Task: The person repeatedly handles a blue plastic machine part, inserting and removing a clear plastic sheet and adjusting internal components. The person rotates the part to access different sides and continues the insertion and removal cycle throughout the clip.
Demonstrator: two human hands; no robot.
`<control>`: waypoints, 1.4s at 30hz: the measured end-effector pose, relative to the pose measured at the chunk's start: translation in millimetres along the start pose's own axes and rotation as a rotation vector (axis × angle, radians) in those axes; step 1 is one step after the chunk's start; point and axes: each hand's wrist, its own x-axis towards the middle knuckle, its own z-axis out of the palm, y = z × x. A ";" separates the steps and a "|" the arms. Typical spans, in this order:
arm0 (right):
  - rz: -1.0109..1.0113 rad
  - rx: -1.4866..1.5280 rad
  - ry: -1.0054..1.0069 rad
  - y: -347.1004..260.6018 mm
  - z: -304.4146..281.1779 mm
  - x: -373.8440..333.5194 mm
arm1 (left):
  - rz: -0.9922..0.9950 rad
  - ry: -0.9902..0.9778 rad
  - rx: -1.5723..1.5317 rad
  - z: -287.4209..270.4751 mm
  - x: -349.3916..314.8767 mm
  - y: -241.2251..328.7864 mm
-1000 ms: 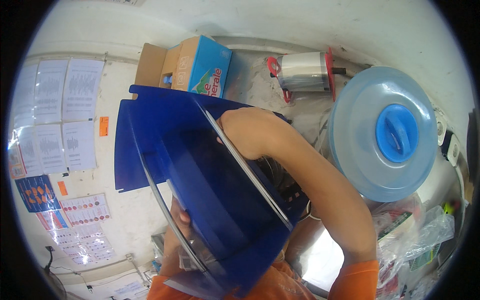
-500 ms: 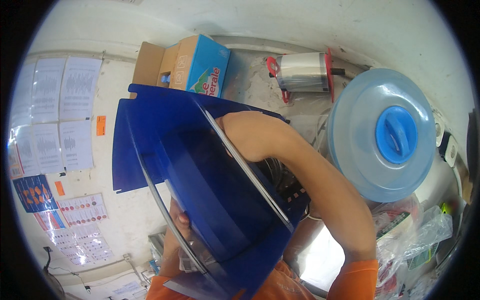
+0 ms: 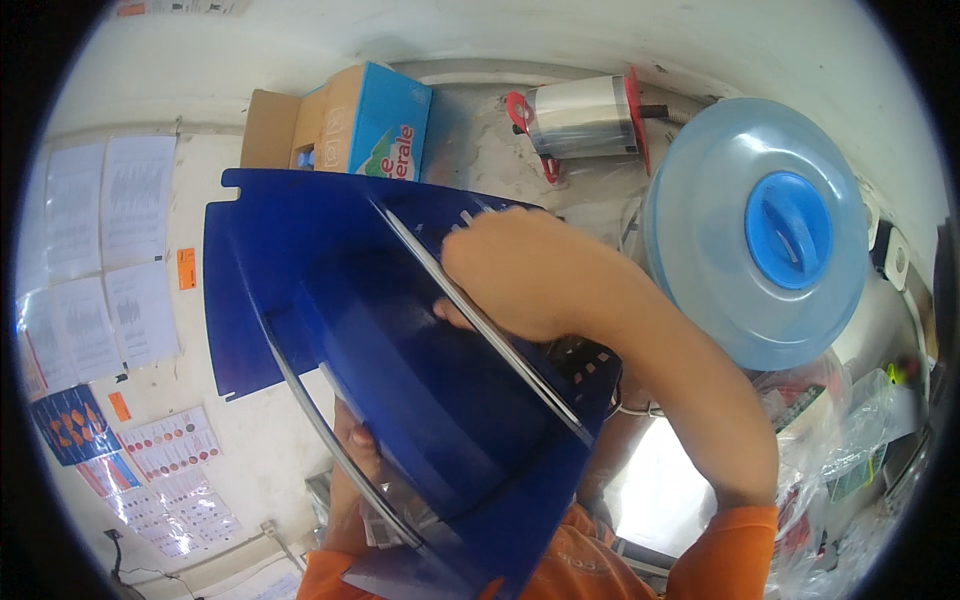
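A large glossy blue panel (image 3: 400, 360) hangs tilted in front of me. Two shiny strips run along it, a right strip (image 3: 490, 325) and a left strip (image 3: 335, 440). My left hand (image 3: 358, 448) grips the panel's lower left edge, partly hidden behind the left strip. Over the upper right side, my right hand (image 3: 515, 275) is bent around the right strip, and a fingertip shows on the blue face beside it. The remaining right fingers are mostly out of sight. Behind the right wrist lie dark parts with square holes (image 3: 590, 365), largely covered.
Beyond the panel stands an open blue-and-brown carton (image 3: 385, 125). A film roll on a red-ended holder (image 3: 585, 115) sits at the back. To the right is a translucent container with a blue lid (image 3: 790, 230), above clear plastic bags (image 3: 800, 440). Paper sheets (image 3: 135, 230) cover the left wall.
The panel has shifted slightly left in view. My right hand has turned and a fingertip now shows past the right strip. The left hand keeps its grip.
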 end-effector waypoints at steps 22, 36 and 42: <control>0.153 0.137 -0.992 -10.6 -54.2 14.2 | 0.039 0.028 0.176 -15.1 6.9 -9.5; 0.133 -0.161 -0.171 -1.9 11.2 21.1 | 0.030 -0.037 0.226 -15.7 5.1 -7.4; 0.138 -0.087 -0.184 3.6 16.8 34.9 | 0.013 -0.029 0.149 -11.8 3.0 -1.6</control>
